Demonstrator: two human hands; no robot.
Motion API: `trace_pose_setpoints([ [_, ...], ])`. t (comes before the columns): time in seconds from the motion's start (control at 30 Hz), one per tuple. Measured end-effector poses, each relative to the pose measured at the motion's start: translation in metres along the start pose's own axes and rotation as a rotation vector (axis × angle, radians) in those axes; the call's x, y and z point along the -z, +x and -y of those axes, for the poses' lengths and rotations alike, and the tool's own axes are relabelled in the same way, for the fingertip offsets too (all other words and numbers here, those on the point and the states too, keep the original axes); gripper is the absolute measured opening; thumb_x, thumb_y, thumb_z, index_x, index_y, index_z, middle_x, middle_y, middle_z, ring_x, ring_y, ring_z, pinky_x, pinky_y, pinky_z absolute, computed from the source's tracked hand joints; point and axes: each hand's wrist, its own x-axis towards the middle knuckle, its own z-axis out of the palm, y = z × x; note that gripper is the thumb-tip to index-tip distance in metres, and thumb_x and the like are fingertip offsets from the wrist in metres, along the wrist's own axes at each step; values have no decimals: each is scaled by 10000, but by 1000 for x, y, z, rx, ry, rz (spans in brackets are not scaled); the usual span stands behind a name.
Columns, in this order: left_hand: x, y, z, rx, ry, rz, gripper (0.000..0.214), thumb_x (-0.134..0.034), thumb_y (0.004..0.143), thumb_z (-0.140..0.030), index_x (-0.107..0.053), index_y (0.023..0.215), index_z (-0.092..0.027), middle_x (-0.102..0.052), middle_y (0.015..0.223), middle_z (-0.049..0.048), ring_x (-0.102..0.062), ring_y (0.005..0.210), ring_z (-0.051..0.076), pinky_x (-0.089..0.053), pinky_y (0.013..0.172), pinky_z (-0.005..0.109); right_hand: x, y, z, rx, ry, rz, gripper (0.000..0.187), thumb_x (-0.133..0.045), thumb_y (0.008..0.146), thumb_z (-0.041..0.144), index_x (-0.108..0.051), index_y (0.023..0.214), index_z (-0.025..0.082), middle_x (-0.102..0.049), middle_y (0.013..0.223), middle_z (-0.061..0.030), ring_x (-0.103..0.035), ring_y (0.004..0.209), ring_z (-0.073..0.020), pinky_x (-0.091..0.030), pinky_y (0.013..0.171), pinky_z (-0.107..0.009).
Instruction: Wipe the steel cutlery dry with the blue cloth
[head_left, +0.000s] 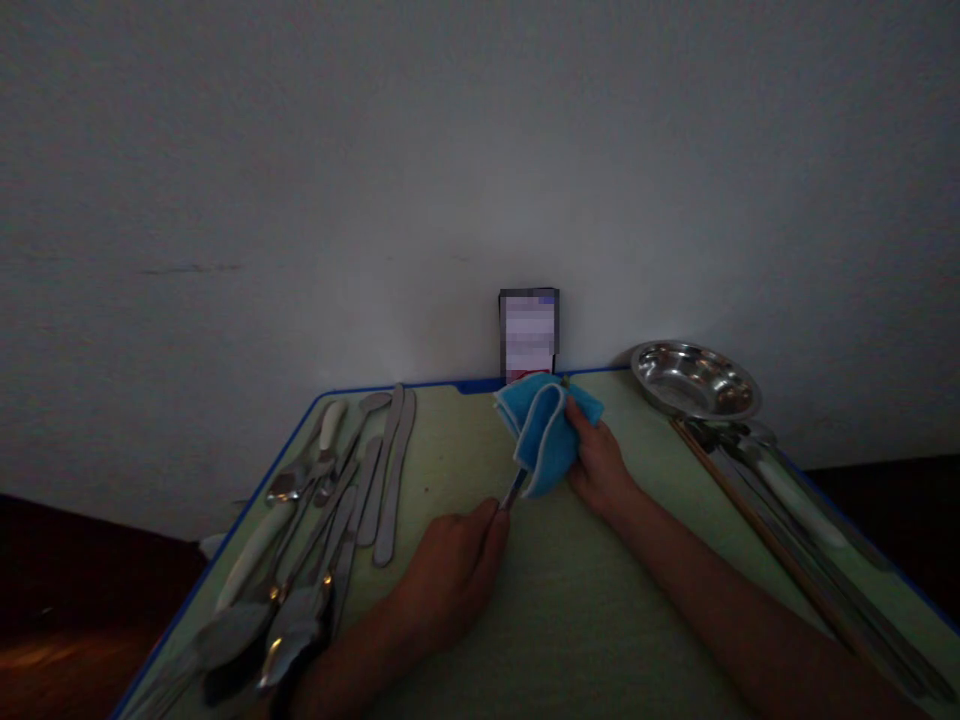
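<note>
My left hand (454,570) grips the handle end of a metal utensil (514,489), whose other end disappears into a folded blue cloth (546,432). My right hand (600,462) holds that cloth wrapped around the utensil, above the middle of a pale green table (585,610) with a blue edge. Which kind of utensil it is stays hidden by the cloth.
Several spoons, knives and other cutlery (330,500) lie spread on the table's left side. At the back right sits a shiny steel bowl (694,380), with long utensils and chopsticks (787,530) laid along the right edge. A small box (529,335) stands against the white wall.
</note>
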Motion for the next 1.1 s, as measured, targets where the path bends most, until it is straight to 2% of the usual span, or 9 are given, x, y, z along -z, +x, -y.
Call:
trace_pose_setpoints([
  [0.17,-1,-1,-1,-31,142,49,337,-198,924,-294,-481,775,-188,-580,621,22,-579,573,174,-376,575,282,6,9,10,42,24,-73,190,-659,702,333,-626,819,186,-704,754,-2,-652,723,-163,-532,728,-301],
  [0.37,-4,-1,1,-56,105,35,337,-202,924,-302,-484,785,-181,-578,621,27,-580,569,181,-366,564,284,9,10,12,75,-48,-52,209,-661,696,357,-623,809,185,-698,725,-1,-647,688,-160,-529,686,-292],
  [0.5,-4,-1,2,-14,1,7,337,-215,924,-311,-486,768,-185,-554,602,8,-558,555,165,-354,546,269,9,6,8,76,-171,52,261,-658,687,398,-630,834,183,-690,720,1,-632,651,-151,-511,660,-286],
  [0.67,-2,2,4,30,-181,-72,352,-234,923,-342,-482,727,-187,-524,607,-7,-535,586,153,-359,572,259,8,-5,3,97,-505,230,302,-629,685,467,-633,731,168,-661,655,5,-594,573,-133,-479,583,-260],
  [0.77,-1,4,4,37,-286,-87,355,-248,920,-352,-480,710,-183,-514,610,-13,-513,579,143,-354,574,256,6,-11,0,62,-614,295,311,-629,679,475,-633,725,167,-649,636,7,-588,565,-135,-470,565,-259],
  [0.87,-2,6,5,41,-367,-117,349,-297,906,-357,-478,666,-179,-487,579,-28,-476,545,127,-333,543,242,4,-11,-2,47,-543,297,306,-632,679,468,-636,757,172,-658,665,-1,-602,597,-146,-480,606,-277],
  [1.03,3,5,10,135,-566,-321,383,-332,880,-418,-408,582,-189,-372,489,-58,-370,451,98,-279,438,211,5,-3,0,47,-278,90,331,-618,684,477,-626,844,187,-684,747,-19,-631,685,-180,-493,663,-312],
  [1.1,10,4,10,144,-653,-377,401,-308,883,-438,-391,576,-194,-357,459,-66,-341,413,90,-273,411,204,5,-4,3,-24,-334,171,340,-629,677,468,-632,860,182,-683,748,-23,-635,691,-186,-495,684,-328],
])
